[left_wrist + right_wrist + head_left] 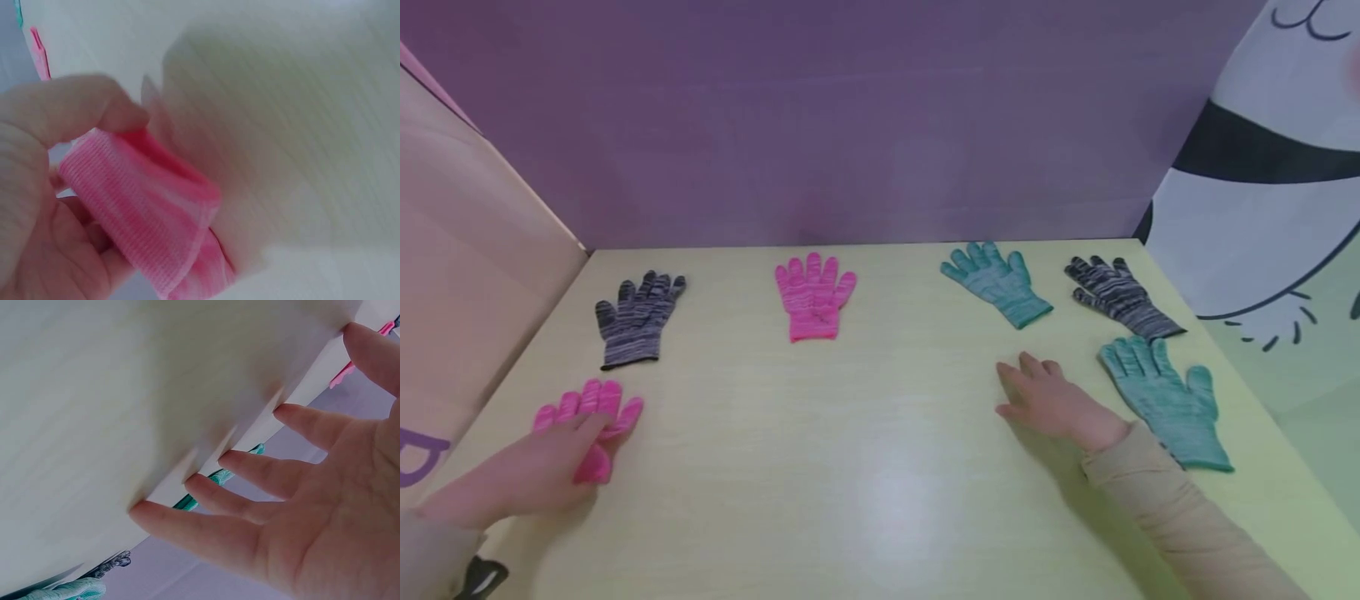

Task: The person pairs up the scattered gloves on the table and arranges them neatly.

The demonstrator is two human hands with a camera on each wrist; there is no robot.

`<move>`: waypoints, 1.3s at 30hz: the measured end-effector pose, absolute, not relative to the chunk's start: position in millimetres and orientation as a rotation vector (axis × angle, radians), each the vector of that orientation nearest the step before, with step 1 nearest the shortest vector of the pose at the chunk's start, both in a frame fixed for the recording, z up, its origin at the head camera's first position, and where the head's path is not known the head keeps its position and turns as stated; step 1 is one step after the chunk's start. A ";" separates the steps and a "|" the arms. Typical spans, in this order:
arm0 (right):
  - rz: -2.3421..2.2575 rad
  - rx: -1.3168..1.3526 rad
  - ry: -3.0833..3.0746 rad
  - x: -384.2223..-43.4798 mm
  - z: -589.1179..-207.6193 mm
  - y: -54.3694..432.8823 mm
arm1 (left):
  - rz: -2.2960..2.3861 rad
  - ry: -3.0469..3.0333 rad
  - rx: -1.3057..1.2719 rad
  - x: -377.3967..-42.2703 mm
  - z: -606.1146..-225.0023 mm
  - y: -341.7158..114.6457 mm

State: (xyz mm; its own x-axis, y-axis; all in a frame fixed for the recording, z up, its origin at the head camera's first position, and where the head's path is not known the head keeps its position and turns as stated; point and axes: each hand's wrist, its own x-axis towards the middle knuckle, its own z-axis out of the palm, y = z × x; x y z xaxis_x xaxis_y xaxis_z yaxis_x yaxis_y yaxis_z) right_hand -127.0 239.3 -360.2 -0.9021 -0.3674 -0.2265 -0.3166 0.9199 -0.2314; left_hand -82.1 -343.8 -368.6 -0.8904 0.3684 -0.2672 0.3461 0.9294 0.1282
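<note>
At the left of the head view my left hand [550,462] pinches a pink knit glove [597,400] between thumb and fingers. Close up in the left wrist view, the thumb presses on this glove's ribbed cuff [140,206], and part of the cuff is folded over. My right hand [1048,400] holds nothing; its fingers [300,428] are spread, with the fingertips at the table surface. Nearest to it are a teal glove [1000,287] lying beyond it and another, larger-looking teal glove [1176,408] beside the right wrist, partly covered by the sleeve.
A second pink glove [812,304] lies flat near the table's back edge. One dark striped glove [636,321] is at the back left, another dark striped glove [1120,296] at the back right. Behind the pale table [820,467] rises a purple panel [865,125].
</note>
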 end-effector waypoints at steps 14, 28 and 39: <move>-0.261 -0.493 2.790 -126.8 -360.3 239.6 | 0.172 2.894 0.607 -89.3 -367.2 -347.3; -0.256 -0.486 2.798 -126.4 -359.9 239.5 | 0.189 2.866 0.655 -84.4 -366.8 -346.0; -0.257 -0.481 2.798 -126.1 -358.6 238.8 | 0.138 2.804 0.521 -86.1 -372.5 -349.7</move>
State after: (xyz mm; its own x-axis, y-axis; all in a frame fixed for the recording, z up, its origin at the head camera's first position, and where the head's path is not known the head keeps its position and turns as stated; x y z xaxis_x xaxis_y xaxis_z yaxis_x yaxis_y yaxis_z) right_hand -126.1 238.8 -358.6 -0.9022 -0.3500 -0.2522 -0.2982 0.9284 -0.2215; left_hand -86.1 -349.7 -372.5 -0.8942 0.3644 -0.2601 0.3372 0.9303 0.1441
